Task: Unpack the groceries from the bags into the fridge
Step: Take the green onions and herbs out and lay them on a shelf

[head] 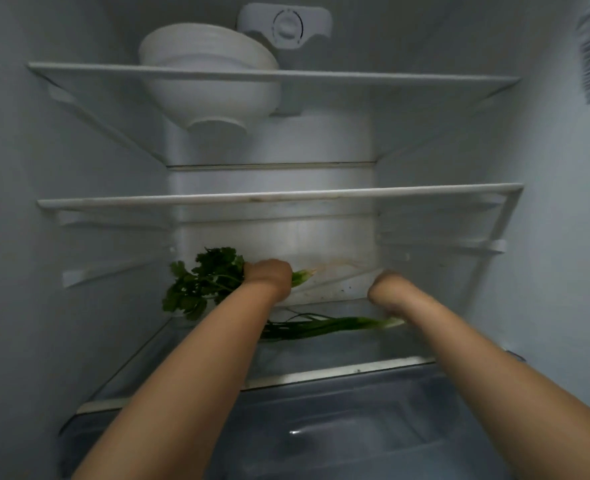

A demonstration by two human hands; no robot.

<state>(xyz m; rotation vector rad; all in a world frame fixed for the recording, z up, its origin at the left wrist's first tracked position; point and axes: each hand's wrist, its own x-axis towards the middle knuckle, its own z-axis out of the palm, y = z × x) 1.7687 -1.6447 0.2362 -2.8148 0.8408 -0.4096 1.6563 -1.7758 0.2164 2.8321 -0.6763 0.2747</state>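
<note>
the bunch of leafy herbs is deep inside the fridge, at the back left of the bottom glass shelf. the left hand holds the bunch around its stalks. the leaves stick out to the left of the hand and the pale stalk ends poke out on the right. the green onions lie flat on the same shelf, a bit closer to the front, running left to right between the two arms. their pale ends are just beside the right hand. that hand is turned away at the back right of the shelf, and i cannot tell if it holds anything or how its fingers lie. under the shelf is a see-through drawer. the middle shelf is above the hands. a stack of white bowls sits on the top shelf, next to a round dial on the back wall.
</note>
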